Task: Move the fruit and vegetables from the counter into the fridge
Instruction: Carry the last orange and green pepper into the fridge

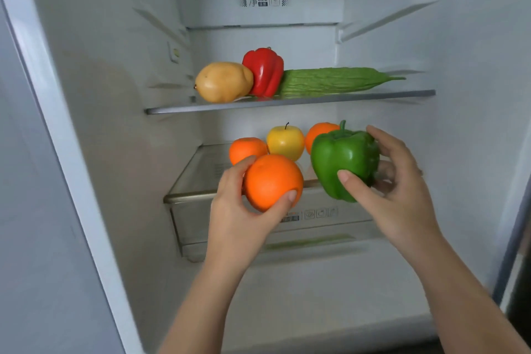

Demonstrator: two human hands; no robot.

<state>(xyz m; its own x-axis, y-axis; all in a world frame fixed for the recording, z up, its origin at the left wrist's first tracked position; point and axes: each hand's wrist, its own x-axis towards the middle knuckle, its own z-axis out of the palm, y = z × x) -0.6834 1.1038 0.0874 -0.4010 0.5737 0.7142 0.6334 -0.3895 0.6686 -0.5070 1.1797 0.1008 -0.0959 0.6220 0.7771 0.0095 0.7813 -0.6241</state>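
Head view: two bare arms reach into the open fridge (86,123)
Left hand (238,201): it grips the front orange (273,181), with the thumb tip on the low near side and the fingers curled over the top left side
Front orange: it sticks out up and to the right of the left palm, in the air by the front edge of the lower shelf (201,178)
Right hand (402,190): it grips the green pepper (344,158), with the thumb pressed on the front and the fingers curled round the right side and the back
Green pepper: it sits to the left of the right palm, stem up, above the front part of the lower shelf, near the front orange but not touching it
Lower shelf: the left back orange (245,148), the yellow apple (285,142) and the right back orange (317,132) stand close in a row at the back, and the green pepper hides part of the right back orange
Top shelf (344,97): the potato (224,82), the red pepper (264,72) and the long bumpy green gourd (330,80) lie in a row from left to right, each touching the next
Drawer (230,227): it sits under the lower shelf, with something long and green inside, too blurry to tell what it is
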